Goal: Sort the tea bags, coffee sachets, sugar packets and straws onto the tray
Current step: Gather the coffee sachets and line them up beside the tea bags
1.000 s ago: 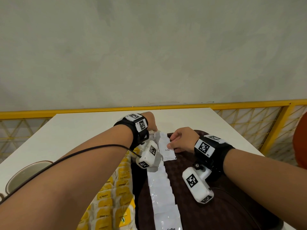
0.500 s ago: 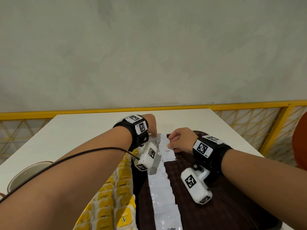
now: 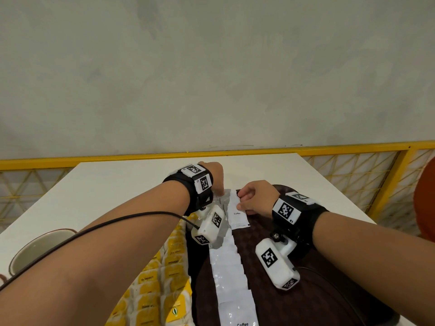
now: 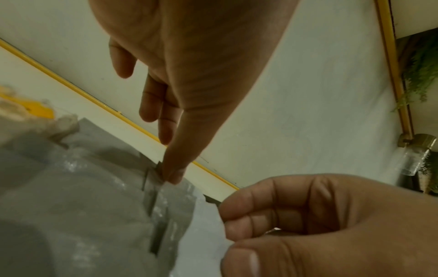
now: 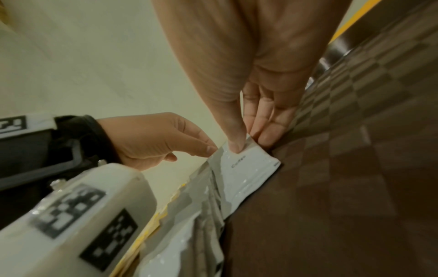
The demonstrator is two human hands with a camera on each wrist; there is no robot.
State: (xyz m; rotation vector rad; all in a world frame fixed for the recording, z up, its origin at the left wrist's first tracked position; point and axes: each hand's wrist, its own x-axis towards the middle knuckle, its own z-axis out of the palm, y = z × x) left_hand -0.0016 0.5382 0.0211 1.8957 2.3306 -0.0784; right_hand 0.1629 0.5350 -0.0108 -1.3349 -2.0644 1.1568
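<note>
A dark brown woven tray (image 3: 317,290) carries a row of overlapping white coffee sachets (image 3: 233,278) running away from me. Yellow tea bags (image 3: 164,278) lie in rows along its left side. My right hand (image 3: 242,203) pinches the far end of the top coffee sachet (image 3: 239,218) at the far end of the row. In the right wrist view its thumb lies on top of that sachet (image 5: 249,172) and its fingers beneath. My left hand (image 3: 219,194) is just left of it, with the thumb tip (image 4: 173,176) touching the sachets' far edge and the fingers hanging loose.
The tray sits on a white table (image 3: 117,184). A beige cup (image 3: 40,245) stands near the table's left edge. A yellow railing (image 3: 353,147) runs behind the table in front of a grey wall. An orange object (image 3: 426,196) shows at the right border.
Almost nothing: both hands stay at the far end of the sachet row, and the right hand keeps its pinch on the same sachet.
</note>
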